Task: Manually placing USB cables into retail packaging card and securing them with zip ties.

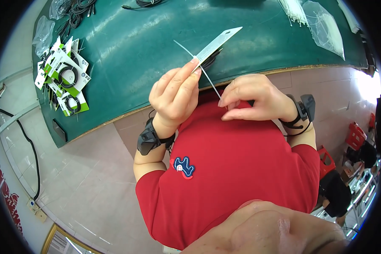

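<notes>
My left hand [173, 95] is closed on a white cardboard backing card [220, 41], held edge-up over the front of the table. A coiled black cable [211, 61] lies against the card's far side. Across the card runs a thin white cable tie [210, 81], with one end sticking out past the left fingers. The other end is pinched between the thumb and fingers of my right hand [258, 99], close to the table edge. Where the tie passes at the card is hidden by my left fingertips.
Carded black cables [65, 74] lie piled at the left of the green table [131, 55]. Loose black cables [75, 17] and a clear plastic bag [44, 34] are behind them. White cable ties [293, 12] and a bag of them [326, 31] lie far right. A dark flat object [59, 130] sits near the left corner.
</notes>
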Demonstrator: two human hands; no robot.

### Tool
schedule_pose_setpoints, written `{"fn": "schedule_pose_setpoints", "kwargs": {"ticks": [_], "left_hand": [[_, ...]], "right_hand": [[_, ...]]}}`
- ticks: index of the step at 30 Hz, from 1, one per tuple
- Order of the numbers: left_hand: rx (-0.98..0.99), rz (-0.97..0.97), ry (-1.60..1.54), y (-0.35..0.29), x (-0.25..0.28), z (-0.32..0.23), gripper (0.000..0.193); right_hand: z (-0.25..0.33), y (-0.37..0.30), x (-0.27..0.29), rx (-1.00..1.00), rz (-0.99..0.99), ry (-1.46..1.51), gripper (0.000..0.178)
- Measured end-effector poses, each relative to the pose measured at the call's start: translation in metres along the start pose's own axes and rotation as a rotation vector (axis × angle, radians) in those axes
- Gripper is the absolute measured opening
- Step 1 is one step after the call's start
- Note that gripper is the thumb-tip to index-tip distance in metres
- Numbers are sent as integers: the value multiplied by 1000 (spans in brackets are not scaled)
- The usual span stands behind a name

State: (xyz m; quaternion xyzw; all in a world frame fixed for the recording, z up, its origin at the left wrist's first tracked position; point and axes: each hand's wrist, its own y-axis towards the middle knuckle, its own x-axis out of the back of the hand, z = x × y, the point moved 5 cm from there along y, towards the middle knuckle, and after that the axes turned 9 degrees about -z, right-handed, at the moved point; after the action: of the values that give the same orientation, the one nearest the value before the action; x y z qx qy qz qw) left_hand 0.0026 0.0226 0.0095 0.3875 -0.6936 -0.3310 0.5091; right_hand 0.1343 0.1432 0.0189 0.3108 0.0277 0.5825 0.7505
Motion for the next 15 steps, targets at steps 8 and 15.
{"fn": "schedule_pose_setpoints", "kwargs": {"ticks": [8,15], "left_hand": [[-25,135,2,-22,8,-14,13],[-36,184,-31,-26,9,-15,14]], "right_hand": [[-44,-27,-22,-966,-66,639,14],[-38,-23,-26,-991,-45,653,15]]}}
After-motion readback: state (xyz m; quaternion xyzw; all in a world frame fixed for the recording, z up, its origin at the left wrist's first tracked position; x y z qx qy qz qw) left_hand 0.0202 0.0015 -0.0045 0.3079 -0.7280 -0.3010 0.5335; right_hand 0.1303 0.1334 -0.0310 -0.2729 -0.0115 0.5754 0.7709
